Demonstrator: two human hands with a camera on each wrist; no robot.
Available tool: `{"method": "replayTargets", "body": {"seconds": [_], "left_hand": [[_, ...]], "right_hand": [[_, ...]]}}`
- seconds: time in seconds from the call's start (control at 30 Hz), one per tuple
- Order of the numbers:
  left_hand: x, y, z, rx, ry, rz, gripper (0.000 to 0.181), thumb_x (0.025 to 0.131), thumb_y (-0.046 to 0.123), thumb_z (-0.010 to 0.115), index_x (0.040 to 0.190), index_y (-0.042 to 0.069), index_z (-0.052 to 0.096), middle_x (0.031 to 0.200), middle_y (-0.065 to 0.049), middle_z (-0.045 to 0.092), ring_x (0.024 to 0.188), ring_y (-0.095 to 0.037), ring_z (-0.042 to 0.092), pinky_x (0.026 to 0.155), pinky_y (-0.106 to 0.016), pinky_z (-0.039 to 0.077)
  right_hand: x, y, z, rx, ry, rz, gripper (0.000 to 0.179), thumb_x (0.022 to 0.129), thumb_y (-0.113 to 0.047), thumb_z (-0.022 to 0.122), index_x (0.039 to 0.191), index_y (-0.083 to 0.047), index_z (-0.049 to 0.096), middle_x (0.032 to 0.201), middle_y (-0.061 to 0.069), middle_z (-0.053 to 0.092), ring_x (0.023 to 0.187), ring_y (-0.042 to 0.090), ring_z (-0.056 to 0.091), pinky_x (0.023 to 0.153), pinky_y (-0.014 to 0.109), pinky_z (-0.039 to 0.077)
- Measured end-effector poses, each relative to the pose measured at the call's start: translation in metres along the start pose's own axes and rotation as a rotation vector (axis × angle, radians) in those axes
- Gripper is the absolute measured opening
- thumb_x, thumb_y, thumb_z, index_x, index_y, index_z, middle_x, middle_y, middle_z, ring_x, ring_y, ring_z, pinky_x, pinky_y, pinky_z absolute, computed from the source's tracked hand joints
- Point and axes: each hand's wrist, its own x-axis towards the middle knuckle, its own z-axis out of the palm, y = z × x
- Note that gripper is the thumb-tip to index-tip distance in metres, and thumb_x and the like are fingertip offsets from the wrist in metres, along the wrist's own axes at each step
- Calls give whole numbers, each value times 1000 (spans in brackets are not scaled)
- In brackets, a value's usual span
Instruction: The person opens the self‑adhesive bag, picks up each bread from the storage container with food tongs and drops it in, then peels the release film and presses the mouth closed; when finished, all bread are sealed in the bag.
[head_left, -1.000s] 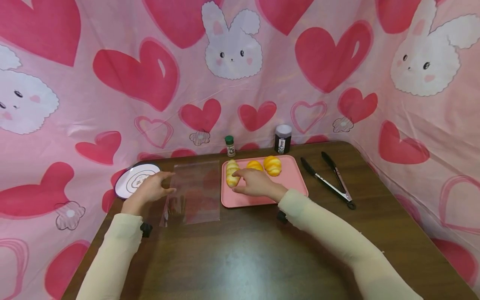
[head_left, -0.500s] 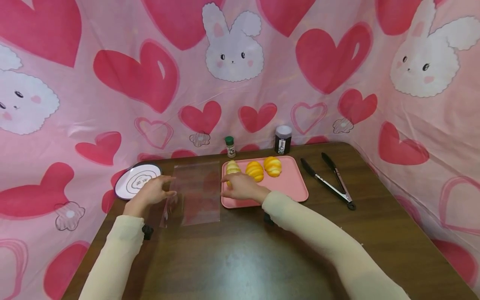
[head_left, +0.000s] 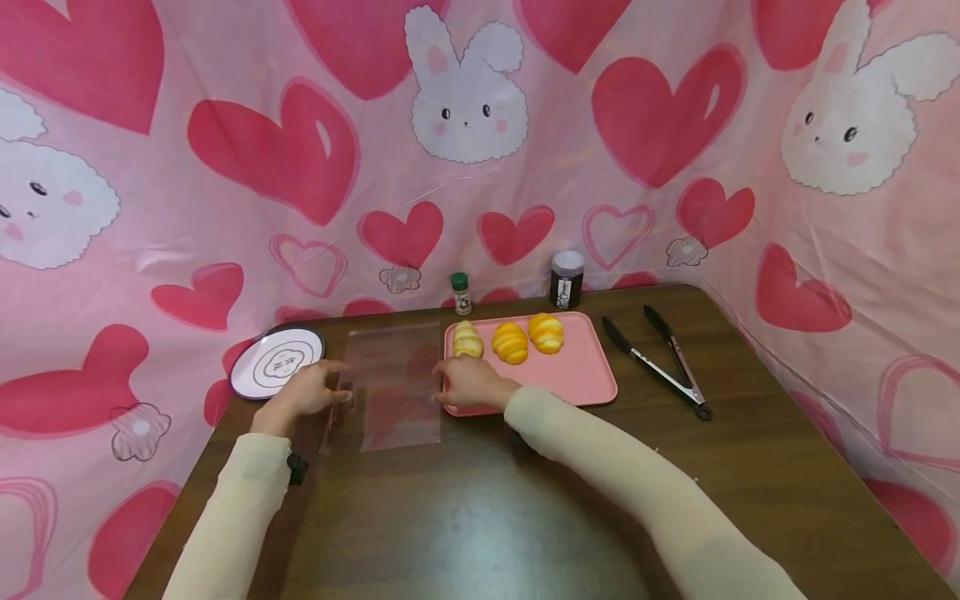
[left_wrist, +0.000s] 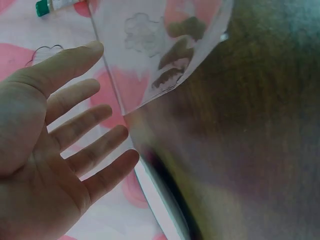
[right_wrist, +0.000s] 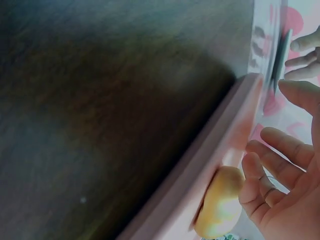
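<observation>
My left hand (head_left: 306, 390) hovers at the left edge of a clear, glossy plastic sheet (head_left: 397, 383) that reflects the pink backdrop. In the left wrist view the left hand (left_wrist: 65, 130) has its fingers spread, holding nothing, beside the plastic (left_wrist: 145, 45). My right hand (head_left: 471, 383) is over the left end of the pink tray (head_left: 577, 375), fingertips right at the plastic's right edge. In the right wrist view the right hand (right_wrist: 290, 175) holds nothing, fingers loosely bent. A pale, ridged bread roll (head_left: 467, 337) lies just beyond it, its near end hidden.
Two golden bread rolls, one central (head_left: 510, 342) and one farther right (head_left: 546, 332), lie on the tray. A white plate (head_left: 273, 362) sits at left. Behind stand a green-capped shaker (head_left: 461, 296) and dark jar (head_left: 566, 283). Tongs (head_left: 667, 362) lie right, near the curtain (head_left: 465, 183).
My right hand has moved left and slightly toward me, from over the pale bread roll to the plastic's right edge, uncovering the middle roll. The left hand has barely shifted.
</observation>
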Motion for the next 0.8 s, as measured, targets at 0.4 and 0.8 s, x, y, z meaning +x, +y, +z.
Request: {"method": "replayTargets", "body": {"seconds": [0.4,0.8], "left_hand": [[3,4,6,17,-99,-44,54,84,22,78,130,-1,62,123,-26,67,113,-42,62,99,-59,48],[6,3,12,21,-116,-10,59,82,24,81,130,-3,62,94,-14,68,84,-25,61,79,-44,52]], "right_hand": [[3,-7,8,-92,-2,-71,41,86,-47,73,121,-24,72,108,-6,73,97,17,62,88,37,54],[4,-10,15,-230,0,-134,37,83,-54,74,104,-24,73,91,-4,64,92,19,56,79,35,48]]}}
